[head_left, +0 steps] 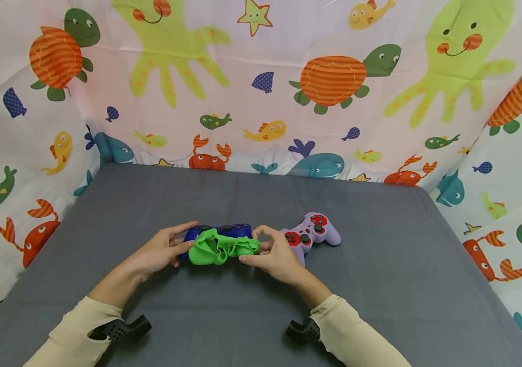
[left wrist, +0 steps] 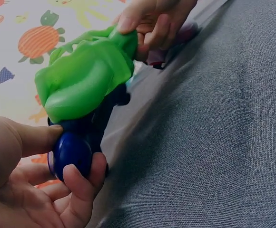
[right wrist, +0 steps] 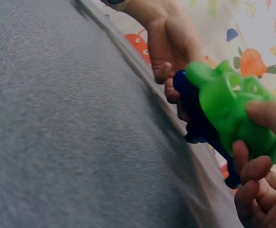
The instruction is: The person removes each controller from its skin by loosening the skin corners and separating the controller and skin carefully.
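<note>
Between the two hands a dark blue game controller (head_left: 241, 231) is held low over the grey table. My left hand (head_left: 162, 250) grips one of its handles, thumb and fingers round the rounded blue end (left wrist: 73, 154) in the left wrist view. A soft, bright green silicone controller cover (head_left: 203, 250) lies crumpled over the controller's near side and hides much of it. At the cover's right end my right hand (head_left: 279, 257) pinches it between thumb and fingers. In the right wrist view, the cover (right wrist: 223, 107) shows folds and openings, with the blue controller (right wrist: 195, 111) behind it.
A lilac game controller with red button areas (head_left: 322, 232) lies on the grey-covered table (head_left: 394, 285), just beyond the right hand and partly hidden by it. White cloth printed with sea animals (head_left: 252, 61) walls the table at the back and sides.
</note>
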`<state>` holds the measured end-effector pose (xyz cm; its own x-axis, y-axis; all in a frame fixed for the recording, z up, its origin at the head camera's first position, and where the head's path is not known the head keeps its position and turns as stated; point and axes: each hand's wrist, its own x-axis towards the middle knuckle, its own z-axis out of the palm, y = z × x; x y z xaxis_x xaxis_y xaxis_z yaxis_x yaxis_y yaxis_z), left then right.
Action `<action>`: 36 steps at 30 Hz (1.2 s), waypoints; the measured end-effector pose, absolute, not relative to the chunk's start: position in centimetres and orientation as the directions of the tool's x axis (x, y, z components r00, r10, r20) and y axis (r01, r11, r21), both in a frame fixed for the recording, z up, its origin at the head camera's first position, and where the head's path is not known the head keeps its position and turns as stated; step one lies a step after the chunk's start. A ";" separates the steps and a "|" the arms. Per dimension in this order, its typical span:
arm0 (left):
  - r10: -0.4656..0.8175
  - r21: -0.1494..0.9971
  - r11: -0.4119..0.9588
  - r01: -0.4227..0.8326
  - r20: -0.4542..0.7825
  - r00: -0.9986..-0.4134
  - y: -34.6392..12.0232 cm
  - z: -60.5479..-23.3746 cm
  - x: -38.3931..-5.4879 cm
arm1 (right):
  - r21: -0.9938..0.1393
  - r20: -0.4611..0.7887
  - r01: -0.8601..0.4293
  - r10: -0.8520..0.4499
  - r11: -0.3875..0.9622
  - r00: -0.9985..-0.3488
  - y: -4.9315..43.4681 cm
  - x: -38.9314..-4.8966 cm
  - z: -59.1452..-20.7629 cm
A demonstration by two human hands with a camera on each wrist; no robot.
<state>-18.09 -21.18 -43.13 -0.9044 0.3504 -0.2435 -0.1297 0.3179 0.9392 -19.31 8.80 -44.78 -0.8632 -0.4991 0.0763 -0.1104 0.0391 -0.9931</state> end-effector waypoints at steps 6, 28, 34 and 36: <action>0.341 0.948 0.281 -0.146 -0.241 -0.909 -21.1 -43.1 -18.1 | -0.994 0.072 -0.098 -0.432 0.038 -0.899 8.1 -19.2 -45.3; 0.361 0.952 0.124 -0.279 -0.305 -0.882 -20.4 -44.6 -17.6 | -0.996 0.003 0.034 -0.385 -0.088 -0.923 8.4 -18.8 -45.5; 0.311 0.957 0.142 -0.254 -0.286 -0.906 -20.2 -44.4 -17.6 | -0.995 0.013 0.016 -0.280 -0.102 -0.960 7.9 -19.1 -45.5; 0.294 0.956 0.149 -0.253 -0.287 -0.912 -20.0 -44.3 -17.6 | -0.994 0.010 0.019 -0.254 -0.112 -0.967 7.9 -19.0 -45.5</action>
<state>-17.59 -19.97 -44.35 -0.9116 0.2938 -0.2873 -0.2532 0.1492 0.9558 -19.05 7.94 -45.48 -0.9671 -0.2543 0.0103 0.0188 -0.1119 -0.9935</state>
